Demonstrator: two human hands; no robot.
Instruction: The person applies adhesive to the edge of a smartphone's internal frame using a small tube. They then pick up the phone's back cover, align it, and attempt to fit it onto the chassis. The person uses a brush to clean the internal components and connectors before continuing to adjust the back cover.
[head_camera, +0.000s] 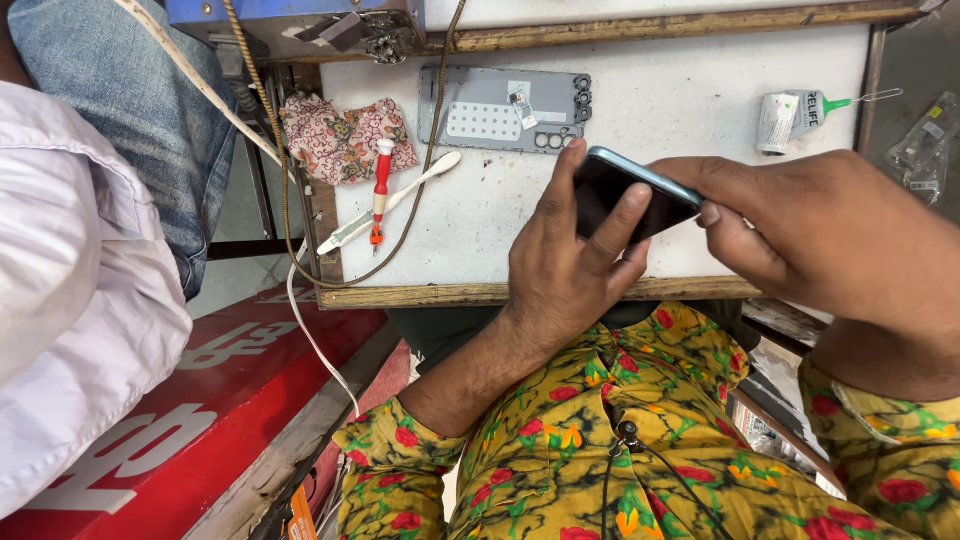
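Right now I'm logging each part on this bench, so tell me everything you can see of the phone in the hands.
The phone is a slim slab with a glossy black face and a pale teal edge that looks like metal or plastic. The face is dark. It is held tilted above the white bench, near its front edge. The left hand cradles it from below, thumb and fingers on its face and side; the right hand pinches its right end. Its back is hidden.

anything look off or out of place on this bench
Nothing is spilled or broken. The one odd sight is the grey phone back panel lying detached, inner side up, on the white worktop, while the left hand and right hand hold the dark phone without it.
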